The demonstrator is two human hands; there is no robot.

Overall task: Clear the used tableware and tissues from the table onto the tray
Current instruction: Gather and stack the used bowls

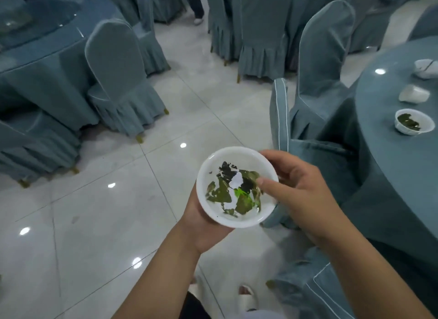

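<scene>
Holding the used white bowl (237, 187) in both hands, I am looking down at it in the head view. I think I am doing the carrying step. The bowl is off the table (384, 176) and up in the air over the shiny floor (106, 212), just left of a covered chair (320, 64). Bits of green leaf are sticking to the inside of it.

My left hand (203, 226) is cupping the bowl from below, with the thumb up its left side. The rest of that hand is hiding under the bowl, so I cannot tell just how it is lying. My right hand (301, 195) is pinching the right rim. Its thumb is lying over the edge and inside the bowl, near the leaves, and the other fingers (270, 155) are curling round the outside. So both hands are clamped on the bowl.

I am not seeing the tray anywhere. I think the next move is finding it and setting the bowl down flat and gently, so nothing spills. More is waiting on the table to my right: a second bowl (413, 124) with green bits, then a small white thing (414, 94) and a crumpled white thing (426, 68). They may be tissues or cups; I cannot tell which.
</scene>
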